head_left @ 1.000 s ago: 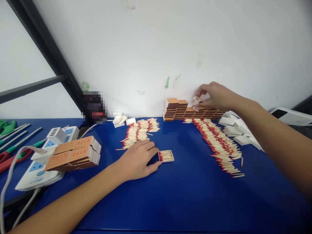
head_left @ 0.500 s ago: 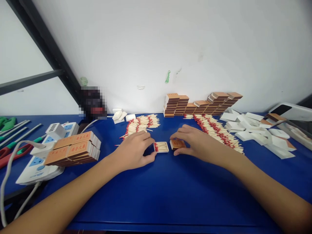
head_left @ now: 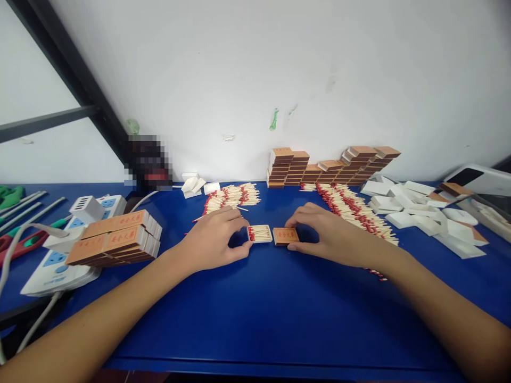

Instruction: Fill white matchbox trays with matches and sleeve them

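Between the thumb and fingers of my left hand (head_left: 217, 236) is the left end of a white matchbox tray (head_left: 265, 242), filled with red-tipped matches. My right hand (head_left: 321, 234) grips an orange-brown matchbox sleeve (head_left: 285, 236) by its right end, printed face up. A narrow gap separates tray and sleeve, which lie in line near the blue tabletop. Loose matches (head_left: 231, 198) are spread behind my left hand. Beyond my right hand, a long band of matches (head_left: 351, 210) runs partly under the forearm.
Stacked matchboxes (head_left: 299, 169) line the wall. White trays (head_left: 411, 205) are heaped at right, with a few more trays (head_left: 192, 184) at back left. Bundled matchboxes (head_left: 115, 239) rest by a power strip (head_left: 59, 274) with cables. Green- and red-handled tools (head_left: 27, 223) lie far left.
The sleeve has turned from tilted to lying flatter and squared up with the tray. The tray stays in my left hand. The whole view has shifted slightly.
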A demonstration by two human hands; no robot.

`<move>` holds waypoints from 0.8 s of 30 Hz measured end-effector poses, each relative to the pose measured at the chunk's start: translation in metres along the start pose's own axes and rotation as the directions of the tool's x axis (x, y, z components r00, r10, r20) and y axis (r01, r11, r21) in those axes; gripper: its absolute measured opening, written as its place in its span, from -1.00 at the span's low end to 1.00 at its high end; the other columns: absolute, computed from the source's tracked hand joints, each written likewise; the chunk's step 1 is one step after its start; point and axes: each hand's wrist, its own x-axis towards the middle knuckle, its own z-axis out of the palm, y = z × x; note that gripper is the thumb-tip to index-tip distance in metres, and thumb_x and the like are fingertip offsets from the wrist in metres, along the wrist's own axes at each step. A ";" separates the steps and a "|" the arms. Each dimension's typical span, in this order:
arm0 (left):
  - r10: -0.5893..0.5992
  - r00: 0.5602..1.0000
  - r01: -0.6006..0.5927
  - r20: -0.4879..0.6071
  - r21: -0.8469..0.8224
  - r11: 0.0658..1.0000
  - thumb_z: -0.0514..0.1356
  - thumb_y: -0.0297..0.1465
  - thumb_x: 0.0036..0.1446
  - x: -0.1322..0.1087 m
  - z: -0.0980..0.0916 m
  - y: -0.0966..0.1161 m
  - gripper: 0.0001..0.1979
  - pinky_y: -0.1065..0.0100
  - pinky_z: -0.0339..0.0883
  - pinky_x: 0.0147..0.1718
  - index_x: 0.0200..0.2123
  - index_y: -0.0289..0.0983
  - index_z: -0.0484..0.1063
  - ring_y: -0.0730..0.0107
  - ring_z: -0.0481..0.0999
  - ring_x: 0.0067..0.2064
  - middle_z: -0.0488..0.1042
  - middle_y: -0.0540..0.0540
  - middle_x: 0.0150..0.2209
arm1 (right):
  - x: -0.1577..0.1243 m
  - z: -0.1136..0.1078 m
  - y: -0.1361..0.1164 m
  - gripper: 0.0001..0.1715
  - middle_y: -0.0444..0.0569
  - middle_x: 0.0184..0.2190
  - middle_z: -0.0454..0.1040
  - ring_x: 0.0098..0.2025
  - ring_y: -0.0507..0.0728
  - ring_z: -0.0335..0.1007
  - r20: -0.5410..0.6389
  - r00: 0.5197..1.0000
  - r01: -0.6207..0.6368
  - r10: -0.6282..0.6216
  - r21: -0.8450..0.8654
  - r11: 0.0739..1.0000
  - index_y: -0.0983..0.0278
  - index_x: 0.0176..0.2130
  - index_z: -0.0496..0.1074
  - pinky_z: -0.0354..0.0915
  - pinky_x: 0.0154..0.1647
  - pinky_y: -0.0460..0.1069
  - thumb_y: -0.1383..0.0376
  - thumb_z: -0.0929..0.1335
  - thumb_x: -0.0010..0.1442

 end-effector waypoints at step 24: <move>-0.036 0.999 0.026 -0.040 -0.227 0.974 0.30 -0.24 0.28 0.003 -0.008 -0.008 -0.75 0.19 0.44 -0.10 -0.04 -0.21 0.62 0.25 0.60 -0.17 0.66 -0.08 -0.21 | 0.002 0.000 0.003 -0.58 -0.01 -0.09 0.53 -0.15 0.17 0.45 -0.113 0.993 0.059 -0.039 0.181 0.982 0.14 0.00 0.53 0.38 -0.14 0.07 -0.06 0.43 0.31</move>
